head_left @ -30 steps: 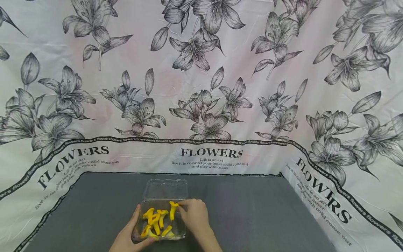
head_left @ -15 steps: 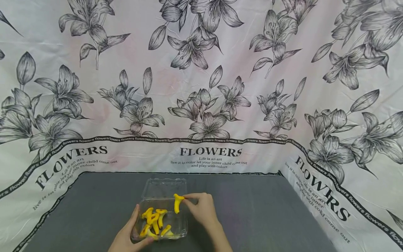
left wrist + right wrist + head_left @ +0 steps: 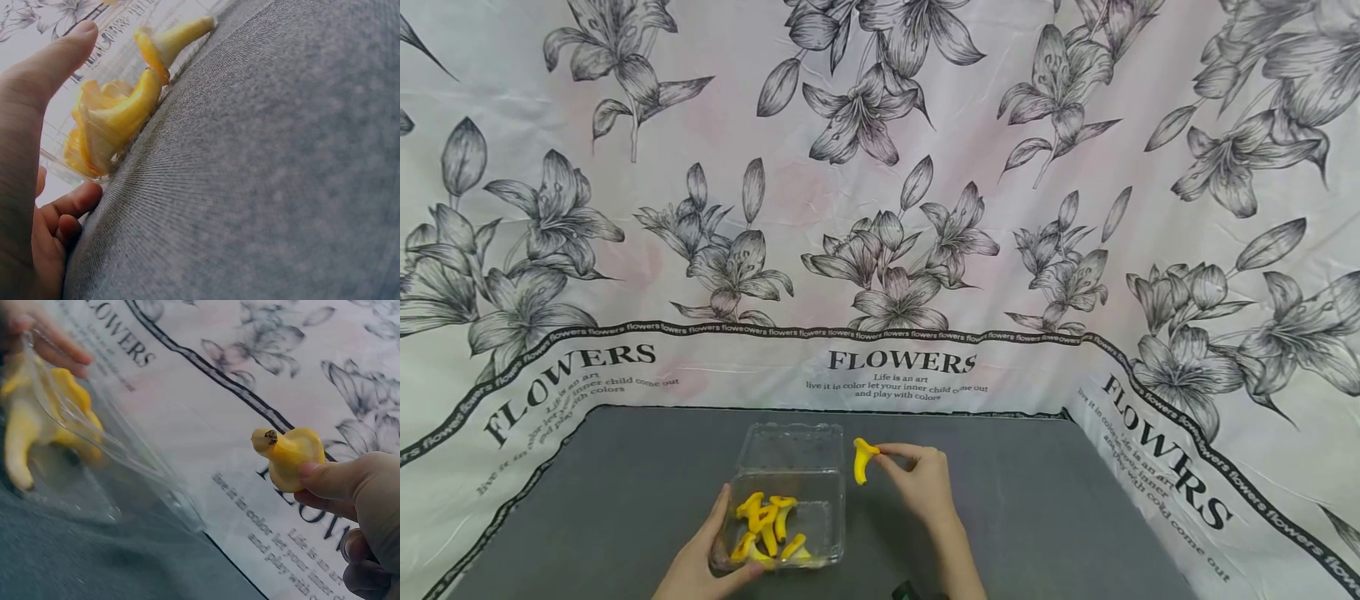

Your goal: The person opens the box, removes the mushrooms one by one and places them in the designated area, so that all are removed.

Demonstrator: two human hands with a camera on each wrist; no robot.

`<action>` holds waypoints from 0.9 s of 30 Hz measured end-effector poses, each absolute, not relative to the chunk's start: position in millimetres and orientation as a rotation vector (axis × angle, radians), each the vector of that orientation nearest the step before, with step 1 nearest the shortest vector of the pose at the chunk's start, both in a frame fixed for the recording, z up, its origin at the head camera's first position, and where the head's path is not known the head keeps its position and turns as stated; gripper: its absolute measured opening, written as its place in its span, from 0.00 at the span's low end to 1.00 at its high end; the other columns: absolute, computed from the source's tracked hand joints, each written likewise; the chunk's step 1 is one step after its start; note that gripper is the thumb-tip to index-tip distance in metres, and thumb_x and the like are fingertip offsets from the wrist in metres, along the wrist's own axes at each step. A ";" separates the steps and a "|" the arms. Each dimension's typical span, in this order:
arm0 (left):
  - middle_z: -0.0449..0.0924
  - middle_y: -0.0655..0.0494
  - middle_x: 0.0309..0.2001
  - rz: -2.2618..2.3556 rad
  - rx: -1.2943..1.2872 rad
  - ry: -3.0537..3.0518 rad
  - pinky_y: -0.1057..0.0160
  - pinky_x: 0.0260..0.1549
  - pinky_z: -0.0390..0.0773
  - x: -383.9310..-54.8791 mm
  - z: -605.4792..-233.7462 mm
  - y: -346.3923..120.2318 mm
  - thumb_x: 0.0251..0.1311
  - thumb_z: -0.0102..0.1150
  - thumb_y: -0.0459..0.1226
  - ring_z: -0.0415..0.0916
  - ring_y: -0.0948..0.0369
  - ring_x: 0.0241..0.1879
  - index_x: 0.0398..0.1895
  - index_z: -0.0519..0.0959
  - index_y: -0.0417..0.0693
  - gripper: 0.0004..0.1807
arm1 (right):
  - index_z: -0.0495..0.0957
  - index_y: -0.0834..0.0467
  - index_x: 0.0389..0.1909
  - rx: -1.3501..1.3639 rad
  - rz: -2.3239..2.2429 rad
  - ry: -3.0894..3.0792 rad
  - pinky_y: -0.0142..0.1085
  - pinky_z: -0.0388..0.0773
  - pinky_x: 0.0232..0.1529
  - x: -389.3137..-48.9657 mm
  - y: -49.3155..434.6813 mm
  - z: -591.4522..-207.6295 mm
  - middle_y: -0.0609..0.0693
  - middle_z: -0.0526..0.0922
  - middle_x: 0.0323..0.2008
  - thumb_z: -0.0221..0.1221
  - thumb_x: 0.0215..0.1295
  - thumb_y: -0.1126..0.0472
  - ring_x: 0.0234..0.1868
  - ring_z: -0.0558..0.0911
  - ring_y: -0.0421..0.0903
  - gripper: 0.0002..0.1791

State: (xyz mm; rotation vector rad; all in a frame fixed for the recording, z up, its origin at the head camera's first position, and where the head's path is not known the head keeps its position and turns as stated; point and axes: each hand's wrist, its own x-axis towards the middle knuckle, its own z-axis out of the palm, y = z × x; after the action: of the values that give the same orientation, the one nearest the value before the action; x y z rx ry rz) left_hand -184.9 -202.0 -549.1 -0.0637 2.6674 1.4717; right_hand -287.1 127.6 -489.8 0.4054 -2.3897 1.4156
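Note:
My right hand [image 3: 925, 483] pinches a yellow chanterelle mushroom [image 3: 863, 460] between thumb and fingertips, in the air just right of a clear plastic clamshell box [image 3: 837, 533]. The right wrist view shows this mushroom [image 3: 294, 456] with its dark-tipped stem end toward the camera. Several more yellow chanterelles [image 3: 767, 525] lie in the box, mostly toward its left and front. My left hand [image 3: 703, 554] holds the box at its front left corner, thumb along the front and fingers along the left side. Through the clear wall, the left wrist view shows mushrooms [image 3: 119, 119] close to the thumb.
The box's hinged lid [image 3: 793, 447] is raised at the back. Everything stands on a dark grey tabletop [image 3: 1037, 500], bordered by white cloth walls [image 3: 910, 387] with a flower print. A small dark object [image 3: 906, 592] shows at the bottom edge beside the right forearm.
My right hand has lifted the chanterelle out of the box and carried it to the right, past the box's right edge. The left hand stays at the box.

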 end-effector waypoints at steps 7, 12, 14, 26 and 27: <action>0.73 0.49 0.35 1.498 -0.039 2.658 0.63 0.26 0.69 -186.1 -550.6 -202.7 0.61 0.75 0.54 0.65 0.60 0.25 0.89 0.38 0.56 0.65 | 0.94 0.51 0.43 0.322 1.449 -2.378 0.27 0.53 0.15 -290.5 149.0 -492.0 0.48 0.92 0.34 0.76 0.63 0.59 0.09 0.53 0.30 0.08; 0.60 0.31 0.78 1.494 -0.019 2.666 0.60 0.26 0.71 -186.5 -551.1 -203.9 0.62 0.74 0.55 0.65 0.59 0.25 0.89 0.38 0.57 0.64 | 0.94 0.51 0.42 0.317 1.447 -2.388 0.26 0.53 0.15 -294.0 160.1 -499.6 0.49 0.92 0.37 0.76 0.63 0.60 0.09 0.53 0.30 0.07; 0.49 0.32 0.83 1.485 -0.019 2.666 0.60 0.26 0.71 -186.5 -550.9 -204.2 0.62 0.74 0.55 0.65 0.59 0.25 0.89 0.37 0.57 0.65 | 0.94 0.51 0.42 0.331 1.435 -2.405 0.26 0.53 0.15 -295.6 163.3 -504.7 0.50 0.92 0.38 0.75 0.63 0.60 0.10 0.53 0.31 0.07; 0.67 0.31 0.72 1.483 -0.010 2.660 0.60 0.25 0.71 -187.6 -550.9 -204.2 0.62 0.75 0.54 0.66 0.57 0.25 0.89 0.37 0.56 0.65 | 0.94 0.51 0.40 0.349 1.419 -2.457 0.29 0.71 0.22 -305.9 165.2 -545.9 0.48 0.93 0.41 0.74 0.65 0.60 0.24 0.82 0.37 0.04; 0.58 0.29 0.78 1.469 0.001 2.675 0.58 0.28 0.74 -187.4 -550.8 -204.5 0.62 0.75 0.54 0.72 0.54 0.29 0.89 0.37 0.55 0.65 | 0.93 0.51 0.40 0.356 1.397 -2.451 0.29 0.75 0.26 -306.5 164.5 -548.9 0.47 0.93 0.40 0.74 0.65 0.60 0.31 0.86 0.40 0.04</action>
State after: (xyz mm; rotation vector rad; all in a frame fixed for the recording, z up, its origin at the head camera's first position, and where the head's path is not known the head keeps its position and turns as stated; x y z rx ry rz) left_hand -187.4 -204.5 -550.8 0.0008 2.6751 1.4688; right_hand -306.5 164.5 -548.9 0.3556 -2.4512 1.3971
